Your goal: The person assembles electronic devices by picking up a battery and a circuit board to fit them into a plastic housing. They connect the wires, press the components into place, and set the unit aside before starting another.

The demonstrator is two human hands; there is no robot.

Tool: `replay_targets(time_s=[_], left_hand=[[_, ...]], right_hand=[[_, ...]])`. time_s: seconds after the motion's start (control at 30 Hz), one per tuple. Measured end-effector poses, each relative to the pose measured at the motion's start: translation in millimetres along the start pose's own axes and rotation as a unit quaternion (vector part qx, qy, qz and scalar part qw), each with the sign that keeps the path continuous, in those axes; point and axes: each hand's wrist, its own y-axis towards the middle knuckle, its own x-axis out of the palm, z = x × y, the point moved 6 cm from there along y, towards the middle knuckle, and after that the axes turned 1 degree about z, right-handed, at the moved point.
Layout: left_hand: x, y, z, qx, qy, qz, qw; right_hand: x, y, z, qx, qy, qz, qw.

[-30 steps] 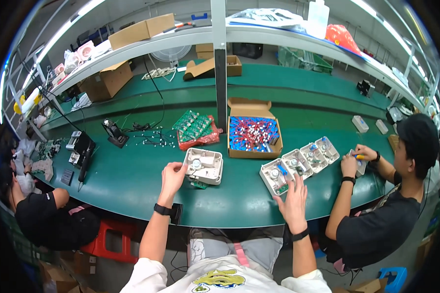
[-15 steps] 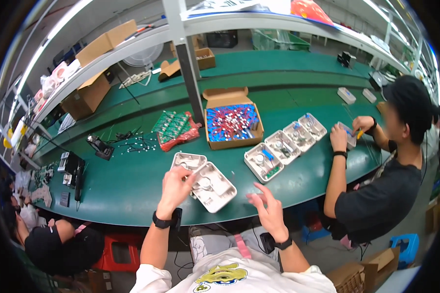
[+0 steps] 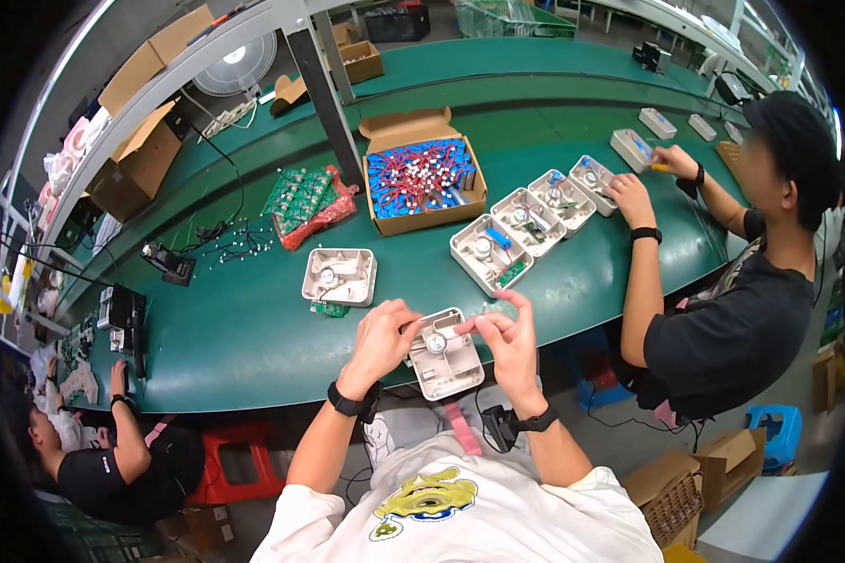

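Observation:
A light-grey plastic casing lies open side up at the table's near edge, with a round silver speaker inside. At its upper left rim is my left hand, fingers curled closed on the casing. My right hand reaches its upper right rim, thumb and forefinger pinched together; anything between them is too small to make out. A second casing with a speaker stands further back on the left. Part of a green circuit board shows beneath its near side.
Right of centre, several casings with speakers and wires form a row. Behind are a carton of blue wired parts and circuit boards on red wrap. A co-worker handles casings at right; another person sits at left.
The casings, side by side before, are now apart: one stands further back on the left, the other between my hands. My right hand has come in and its fingers have closed. The view has shifted.

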Motion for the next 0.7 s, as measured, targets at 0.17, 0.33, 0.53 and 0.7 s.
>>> replay_targets(time_s=[0.17,0.33,0.53,0.7], left_hand=[[7,2,-10,-0.019,-0.043,-0.006,0.999],[-14,-22,-24,-0.084,-0.133,0.078,0.984],[-11,-46,6,0.023,-0.02,0.075,0.997],[6,-55,-9,0.014,-0.051,0.066,0.996]], right_hand=[[5,8,11,0.052,0.043,-0.025,0.997],[4,18,17,0.064,0.038,-0.039,0.996],[2,27,26,0.072,0.059,-0.032,0.995],[6,28,25,0.071,0.076,-0.043,0.994]])
